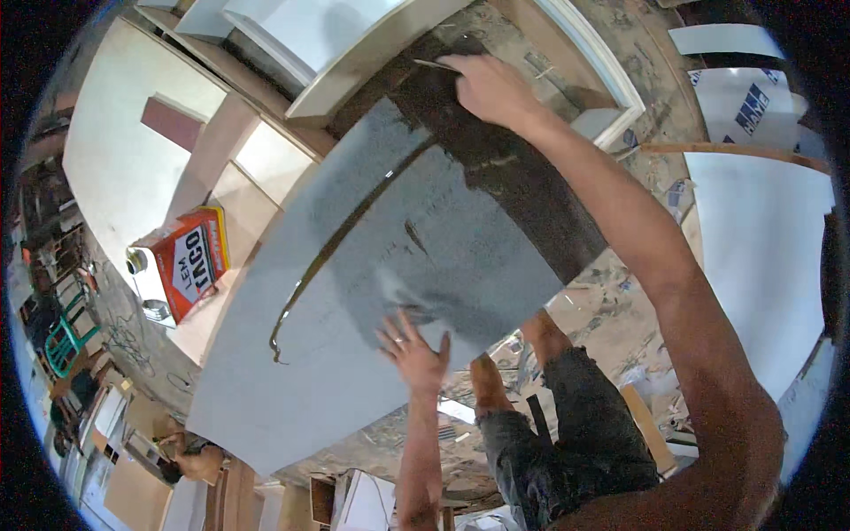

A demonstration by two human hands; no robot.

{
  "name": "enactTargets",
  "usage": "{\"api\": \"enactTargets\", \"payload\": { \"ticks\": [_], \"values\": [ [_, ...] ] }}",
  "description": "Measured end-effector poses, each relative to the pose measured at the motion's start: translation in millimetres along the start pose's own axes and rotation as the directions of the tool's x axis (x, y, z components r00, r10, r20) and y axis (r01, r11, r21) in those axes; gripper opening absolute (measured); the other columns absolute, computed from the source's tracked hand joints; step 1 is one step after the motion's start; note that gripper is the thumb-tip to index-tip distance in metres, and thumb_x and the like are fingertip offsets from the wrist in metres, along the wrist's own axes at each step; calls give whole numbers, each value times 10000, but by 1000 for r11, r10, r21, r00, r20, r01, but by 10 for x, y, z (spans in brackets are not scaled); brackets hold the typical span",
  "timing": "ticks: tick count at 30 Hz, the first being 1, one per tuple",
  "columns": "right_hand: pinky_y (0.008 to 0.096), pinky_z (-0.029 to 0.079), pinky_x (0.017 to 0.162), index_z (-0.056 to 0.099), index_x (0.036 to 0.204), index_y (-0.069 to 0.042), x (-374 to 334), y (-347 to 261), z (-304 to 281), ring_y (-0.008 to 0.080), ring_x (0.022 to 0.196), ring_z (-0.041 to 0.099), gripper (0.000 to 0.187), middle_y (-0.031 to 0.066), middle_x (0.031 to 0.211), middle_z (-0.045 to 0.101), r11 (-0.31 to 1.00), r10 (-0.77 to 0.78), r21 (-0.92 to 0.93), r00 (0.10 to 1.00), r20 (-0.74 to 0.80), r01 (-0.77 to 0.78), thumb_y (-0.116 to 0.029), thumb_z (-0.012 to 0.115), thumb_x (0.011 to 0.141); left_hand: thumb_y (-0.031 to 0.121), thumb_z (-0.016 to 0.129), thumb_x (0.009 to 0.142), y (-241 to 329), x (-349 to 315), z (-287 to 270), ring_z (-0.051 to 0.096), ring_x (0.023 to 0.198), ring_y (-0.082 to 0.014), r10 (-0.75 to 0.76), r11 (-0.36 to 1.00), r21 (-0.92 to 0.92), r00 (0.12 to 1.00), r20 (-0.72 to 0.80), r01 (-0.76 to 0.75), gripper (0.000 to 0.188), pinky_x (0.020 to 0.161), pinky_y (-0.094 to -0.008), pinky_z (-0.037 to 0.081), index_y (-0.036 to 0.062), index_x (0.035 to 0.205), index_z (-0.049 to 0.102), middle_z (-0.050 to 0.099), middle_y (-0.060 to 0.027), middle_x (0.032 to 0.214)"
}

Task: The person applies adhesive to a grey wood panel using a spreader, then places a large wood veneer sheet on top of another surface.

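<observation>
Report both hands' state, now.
Left hand: open, fingers spread, at the grey panel.
Right hand: closed, holding a thin flat tool.

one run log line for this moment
right hand: gripping flat tool at dark coating | left hand: open, over grey board | brown streak: on board

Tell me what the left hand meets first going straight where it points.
Probably the long, curved, glossy brown liquid streak on the flat grey panel; the height of the left hand is unclear.

Moderate light; soft shadow falls on grey board (292, 398) by left hand (414, 358), brown streak (356, 212) glints, outer edges bow.
</observation>
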State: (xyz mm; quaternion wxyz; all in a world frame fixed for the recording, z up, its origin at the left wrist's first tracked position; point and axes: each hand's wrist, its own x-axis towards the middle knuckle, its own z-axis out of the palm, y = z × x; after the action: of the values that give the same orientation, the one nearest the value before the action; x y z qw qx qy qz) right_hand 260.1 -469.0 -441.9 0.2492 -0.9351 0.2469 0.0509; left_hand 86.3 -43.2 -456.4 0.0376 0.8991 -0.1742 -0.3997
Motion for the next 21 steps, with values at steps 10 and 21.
{"api": "enactTargets", "payload": {
  "ticks": [10,21],
  "values": [
    [452,557,875,710,1171,-243,-841,294,433,324,1031,659,453,99,1048,710,751,-507,-325,817,274,575,-93,596,759,545,860,677,-311,96,395,69,1432,-624,-126,989,60,982,-139,136,1327,1037,-692,382,29,1585,42,-15,-334,1610],
    [457,505,949,681,1168,-206,-4302,1446,185,267,1081,630,437,48,1177,676,717,-62,-347,551,832,604,-230,682,733,529,861,687,-169,54,428,67,1424,-635,-86,996,5,980,-179,88,1318,999,-734,395,34,1584,32,-27,-326,1611]
  ]
}}
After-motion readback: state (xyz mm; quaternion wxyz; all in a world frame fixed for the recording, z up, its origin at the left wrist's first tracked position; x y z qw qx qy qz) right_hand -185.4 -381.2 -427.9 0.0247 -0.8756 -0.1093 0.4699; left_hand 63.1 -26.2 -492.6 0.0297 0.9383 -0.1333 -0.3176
